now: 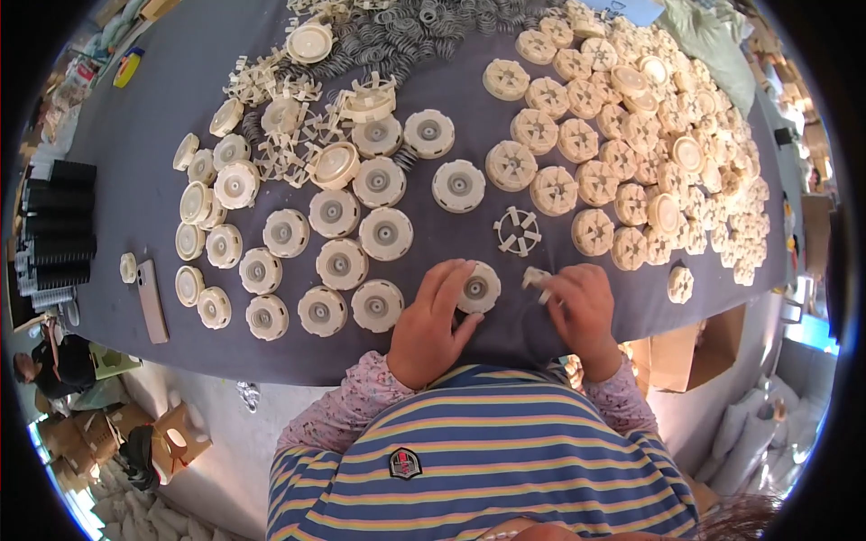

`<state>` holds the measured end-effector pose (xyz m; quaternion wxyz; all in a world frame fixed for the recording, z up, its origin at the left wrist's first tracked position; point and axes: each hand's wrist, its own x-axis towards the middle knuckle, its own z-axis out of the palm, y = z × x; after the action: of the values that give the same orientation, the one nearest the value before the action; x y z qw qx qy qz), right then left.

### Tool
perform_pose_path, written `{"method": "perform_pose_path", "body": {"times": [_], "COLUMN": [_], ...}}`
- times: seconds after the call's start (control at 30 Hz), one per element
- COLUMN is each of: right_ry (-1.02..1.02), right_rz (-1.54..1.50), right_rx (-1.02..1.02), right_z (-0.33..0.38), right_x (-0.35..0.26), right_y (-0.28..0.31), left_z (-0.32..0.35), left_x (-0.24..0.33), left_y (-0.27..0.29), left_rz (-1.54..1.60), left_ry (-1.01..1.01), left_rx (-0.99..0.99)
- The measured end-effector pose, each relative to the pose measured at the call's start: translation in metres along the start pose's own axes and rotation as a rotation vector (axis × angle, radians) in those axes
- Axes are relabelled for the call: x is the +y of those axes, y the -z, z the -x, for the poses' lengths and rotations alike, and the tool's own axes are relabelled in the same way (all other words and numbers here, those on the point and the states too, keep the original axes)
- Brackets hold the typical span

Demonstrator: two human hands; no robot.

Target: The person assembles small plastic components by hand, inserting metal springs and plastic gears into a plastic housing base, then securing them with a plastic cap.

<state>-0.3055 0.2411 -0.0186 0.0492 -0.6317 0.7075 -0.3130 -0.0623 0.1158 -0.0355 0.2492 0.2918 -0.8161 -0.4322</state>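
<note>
The round cream disc (476,288) under the left hand (431,326) is looking like smooth, matt plastic; the small cream piece (536,279) in the right hand (582,311) too; the table (144,189) is wearing soft, matt grey cloth; the springs (406,32) by its far edge are shining like metal.

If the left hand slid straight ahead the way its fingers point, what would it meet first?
The left hand already rests on a cream disc. Beyond that, likely the spoked ring on the grey table, though depth is unclear.

Dark grey cloth-covered table (162,135) carries rows of round cream plastic discs w/ grey centres (338,263), heaped cream ribbed plastic caps (631,135), grey metal coil springs (406,36), a cream spoked plastic ring (518,231), a pink phone (151,300).
</note>
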Motion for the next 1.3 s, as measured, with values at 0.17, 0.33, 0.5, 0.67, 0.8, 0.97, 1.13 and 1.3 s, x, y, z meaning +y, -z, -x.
{"method": "perform_pose_path", "body": {"times": [0.17, 0.33, 0.5, 0.67, 0.8, 0.97, 1.13, 1.3], "right_ry": [0.061, -0.186, -0.161, -0.079, 0.088, 0.054, 0.03, -0.164], "right_rz": [-0.157, -0.358, -0.293, -0.464, -0.377, -0.367, -0.341, -0.408], "right_rx": [-0.295, -0.438, -0.524, -0.483, -0.514, -0.552, -0.554, -0.554], "right_z": [0.002, -0.007, -0.022, -0.046, -0.061, -0.068, -0.061, -0.058], "right_x": [-0.009, -0.003, -0.008, -0.02, -0.031, -0.029, -0.031, -0.02], "right_y": [0.021, 0.024, 0.033, 0.03, 0.001, -0.003, -0.008, 0.019], "left_z": [-0.001, -0.003, -0.002, 0.003, 0.0, -0.003, -0.006, -0.011], "left_x": [0.007, 0.006, 0.004, -0.003, 0.001, -0.008, -0.006, 0.007], "left_y": [0.003, 0.003, 0.006, 0.006, 0.009, -0.001, -0.003, 0.007], "left_rz": [0.115, 0.221, 0.32, 0.619, 0.63, 0.448, 0.446, 0.336], "left_ry": [0.13, 0.184, 0.216, 0.329, 0.348, 0.233, 0.256, 0.206], "left_rx": [-0.068, -0.137, -0.103, -0.088, -0.068, -0.066, -0.049, -0.02]}}
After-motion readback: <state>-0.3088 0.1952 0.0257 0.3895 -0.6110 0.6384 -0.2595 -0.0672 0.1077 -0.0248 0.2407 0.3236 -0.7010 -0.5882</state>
